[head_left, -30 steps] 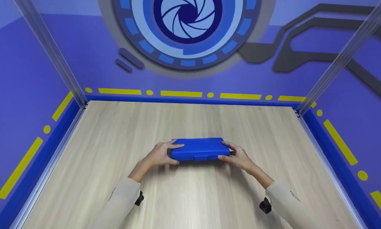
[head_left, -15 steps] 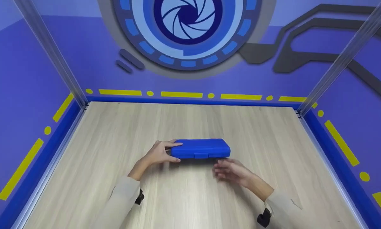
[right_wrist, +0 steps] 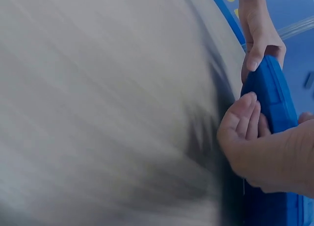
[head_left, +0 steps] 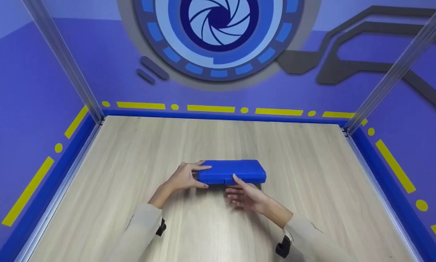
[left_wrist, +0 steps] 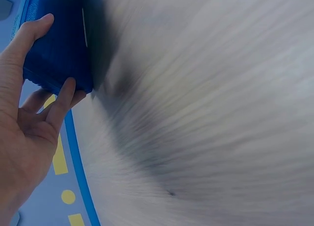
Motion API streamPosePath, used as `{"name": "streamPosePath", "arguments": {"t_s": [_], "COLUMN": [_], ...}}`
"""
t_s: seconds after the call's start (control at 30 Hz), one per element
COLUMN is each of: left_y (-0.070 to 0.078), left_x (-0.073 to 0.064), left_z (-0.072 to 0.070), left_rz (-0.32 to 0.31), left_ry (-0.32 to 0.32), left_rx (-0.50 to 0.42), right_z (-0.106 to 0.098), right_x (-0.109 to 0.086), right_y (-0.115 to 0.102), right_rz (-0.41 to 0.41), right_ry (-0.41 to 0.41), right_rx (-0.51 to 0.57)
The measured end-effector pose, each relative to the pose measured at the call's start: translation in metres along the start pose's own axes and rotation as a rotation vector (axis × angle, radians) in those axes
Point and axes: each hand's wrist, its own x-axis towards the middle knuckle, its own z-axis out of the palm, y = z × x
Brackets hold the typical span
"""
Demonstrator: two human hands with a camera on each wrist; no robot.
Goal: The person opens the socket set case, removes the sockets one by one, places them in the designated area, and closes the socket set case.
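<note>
A blue plastic case (head_left: 236,168), closed and with a latch (head_left: 228,181) on its front side, is in the middle of the head view. My left hand (head_left: 183,176) grips its left end, thumb at the front and fingers over the far side. The left wrist view shows that end of the case (left_wrist: 56,49) between the thumb and fingers. At the front stands my right hand (head_left: 252,196), its thumb tip at the latch and its other fingers loosely bent below the front edge. In the right wrist view those fingers (right_wrist: 245,115) overlap the case's underside.
A pale wood-grain table (head_left: 130,145) lies under the case, whose shadow falls on it. Blue-purple panels (head_left: 94,72) with yellow markings enclose the table at the back and both sides. Metal posts (head_left: 63,62) stand at the back corners.
My right hand has let go of the case's right end and moved left along the front to the latch. My left hand keeps its grip on the left end.
</note>
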Motion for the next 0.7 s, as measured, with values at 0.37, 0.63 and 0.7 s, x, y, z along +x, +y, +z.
{"name": "streamPosePath", "arguments": {"t_s": [0.37,0.63,0.7], "left_y": [0.001,0.005,0.006], "left_x": [-0.003,-0.003,-0.001], "left_z": [0.001,0.0,0.001], "left_rz": [0.015,-0.008,-0.012], "left_ry": [0.005,-0.013,-0.021], "left_rx": [0.024,0.014,0.012], "right_z": [0.003,0.007,0.006], "right_x": [0.013,0.003,0.003], "right_y": [0.006,0.0,-0.001], "right_rz": [0.07,0.034,0.029], "right_ry": [0.132,0.18,0.188], "right_rx": [-0.014,-0.034,-0.031]}}
